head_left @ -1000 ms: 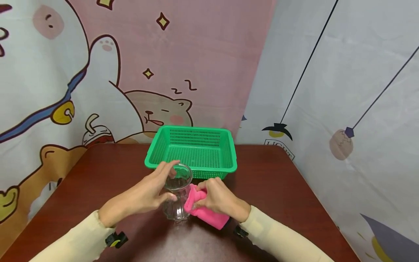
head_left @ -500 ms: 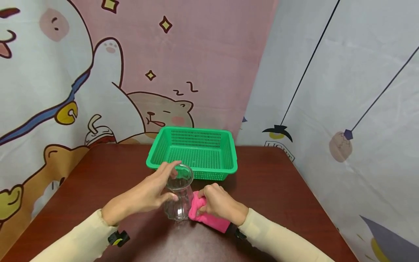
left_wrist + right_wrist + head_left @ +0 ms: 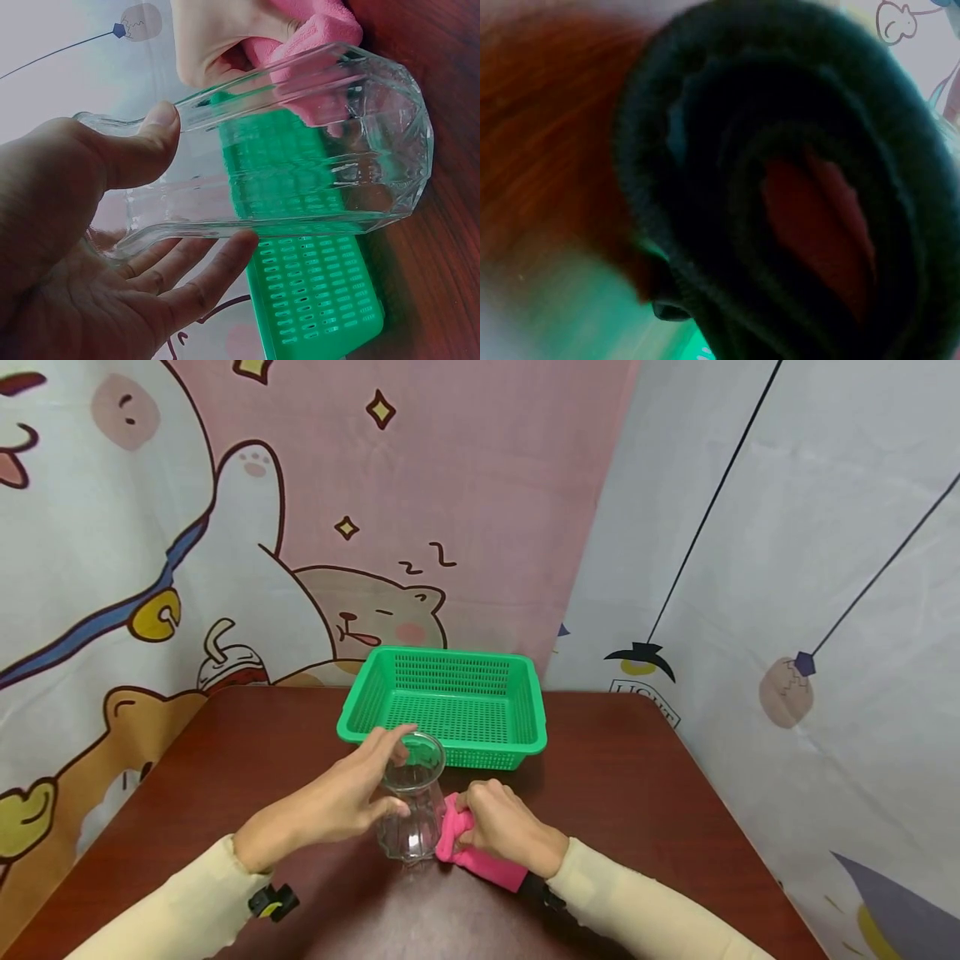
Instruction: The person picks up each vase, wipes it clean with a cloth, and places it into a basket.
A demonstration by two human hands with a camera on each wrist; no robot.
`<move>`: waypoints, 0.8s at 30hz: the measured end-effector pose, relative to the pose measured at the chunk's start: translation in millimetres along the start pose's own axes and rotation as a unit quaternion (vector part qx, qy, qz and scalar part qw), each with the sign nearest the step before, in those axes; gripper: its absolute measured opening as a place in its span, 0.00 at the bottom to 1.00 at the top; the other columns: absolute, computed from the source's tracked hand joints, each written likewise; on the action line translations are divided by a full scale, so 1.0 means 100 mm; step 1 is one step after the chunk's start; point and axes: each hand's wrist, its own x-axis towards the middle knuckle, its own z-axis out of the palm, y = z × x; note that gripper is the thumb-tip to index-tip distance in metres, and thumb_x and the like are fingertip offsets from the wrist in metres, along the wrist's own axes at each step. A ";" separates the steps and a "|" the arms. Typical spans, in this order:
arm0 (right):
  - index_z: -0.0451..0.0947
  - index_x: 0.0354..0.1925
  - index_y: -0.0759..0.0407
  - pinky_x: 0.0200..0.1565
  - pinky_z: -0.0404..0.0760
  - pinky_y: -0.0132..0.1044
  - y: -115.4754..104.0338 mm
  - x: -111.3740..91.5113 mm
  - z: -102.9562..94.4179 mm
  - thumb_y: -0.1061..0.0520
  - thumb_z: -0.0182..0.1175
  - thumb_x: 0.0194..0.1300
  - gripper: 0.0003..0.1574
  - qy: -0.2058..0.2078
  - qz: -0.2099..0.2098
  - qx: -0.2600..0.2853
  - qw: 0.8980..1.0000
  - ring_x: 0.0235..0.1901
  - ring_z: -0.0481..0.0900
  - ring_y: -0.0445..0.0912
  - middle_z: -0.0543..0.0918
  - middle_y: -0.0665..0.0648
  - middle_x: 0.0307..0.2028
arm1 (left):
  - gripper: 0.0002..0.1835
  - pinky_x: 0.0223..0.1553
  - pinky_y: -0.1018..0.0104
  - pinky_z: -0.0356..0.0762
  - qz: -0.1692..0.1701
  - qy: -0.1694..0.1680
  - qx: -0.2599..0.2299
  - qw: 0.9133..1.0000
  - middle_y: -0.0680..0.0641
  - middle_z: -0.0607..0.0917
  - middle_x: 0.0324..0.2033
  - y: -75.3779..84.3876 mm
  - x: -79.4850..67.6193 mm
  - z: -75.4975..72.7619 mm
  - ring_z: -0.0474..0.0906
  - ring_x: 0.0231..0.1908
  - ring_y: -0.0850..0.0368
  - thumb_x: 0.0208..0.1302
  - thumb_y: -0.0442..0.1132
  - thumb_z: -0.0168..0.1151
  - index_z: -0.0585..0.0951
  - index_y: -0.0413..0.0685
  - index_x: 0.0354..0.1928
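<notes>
A clear glass vase (image 3: 411,827) with a flared rim and faceted sides stands upright near the middle of the table. My left hand (image 3: 341,802) holds its neck from the left, the thumb on the near side and fingers round the far side. My right hand (image 3: 501,827) pinches a bunched pink cloth (image 3: 487,867), whose front fold is right at the vase's lower right side. Through the glass, the left wrist view shows the pink cloth (image 3: 319,34) beyond. A dark looped fold (image 3: 652,142) fills most of the right wrist view, reddish pink inside it.
Behind the vase, a green plastic basket (image 3: 450,756) with slotted walls sits at the back of the dark red-brown table (image 3: 637,793). Cartoon-printed curtains (image 3: 480,468) hang behind and at the right of the table.
Over the second, my right hand and the cloth have slid down the vase's right side towards its base. They barely move in the last half second. My left hand keeps its hold.
</notes>
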 end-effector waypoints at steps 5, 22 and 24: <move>0.88 0.27 0.54 0.23 0.64 0.26 0.01 0.00 0.01 0.63 0.92 0.56 0.19 -0.001 0.009 0.028 1.000 0.23 0.61 0.32 0.73 0.41 0.24 | 0.57 0.55 0.62 0.88 -0.009 -0.006 -0.003 1.000 0.41 0.80 0.63 0.00 0.00 -0.01 0.84 0.62 0.50 0.70 0.37 0.85 0.57 0.41 0.91; 0.86 0.27 0.51 0.24 0.64 0.27 0.06 -0.01 0.03 0.61 0.92 0.56 0.21 -0.001 0.034 0.081 0.996 0.22 0.58 0.32 0.93 0.48 0.36 | 0.57 0.51 0.65 0.87 -0.005 -0.008 -0.004 1.000 0.41 0.80 0.64 -0.02 0.00 -0.01 0.84 0.62 0.49 0.71 0.37 0.84 0.57 0.41 0.91; 0.87 0.27 0.51 0.24 0.62 0.27 0.06 -0.01 0.03 0.60 0.93 0.56 0.20 0.002 0.036 0.086 0.996 0.22 0.56 0.32 0.92 0.47 0.34 | 0.57 0.52 0.65 0.87 -0.005 -0.009 -0.005 1.000 0.41 0.80 0.65 -0.02 -0.01 0.00 0.84 0.63 0.49 0.71 0.38 0.84 0.57 0.42 0.91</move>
